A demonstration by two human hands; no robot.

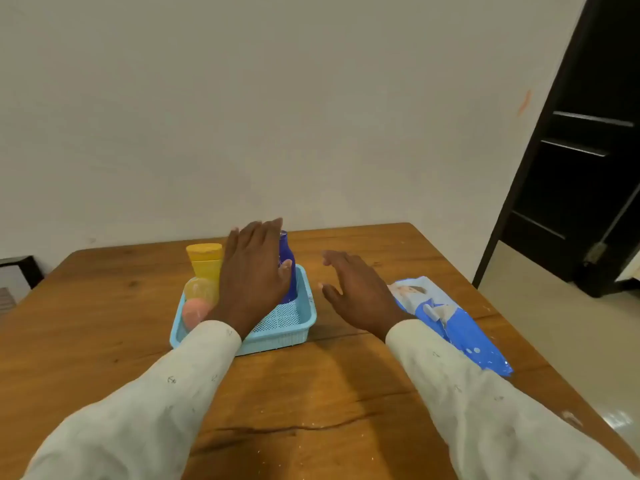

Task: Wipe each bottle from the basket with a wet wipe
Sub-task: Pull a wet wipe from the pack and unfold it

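Over the light-blue perforated plastic basket point(297, 327), straight left-hand fingers point(258, 233) are laid against the upright dark-blue plastic bottle point(288, 268); left hand point(252, 275) relaxed. Right hand point(356, 292), fingers spread, is held above the wooden table point(311, 393), near the blue wet-wipe pack point(453, 323).

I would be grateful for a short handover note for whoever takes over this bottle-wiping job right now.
Left hand: over the light blue basket, thumb on the dark blue bottle; full grip not clear.
Right hand: open above the table, holding nothing.
Basket also holds a yellow bottle and a small bottle with a pink cap.
Wet wipe pack lies right of the right hand.
Done: nothing visibly; no wipe is out.
Left: take a wipe and wipe every bottle.
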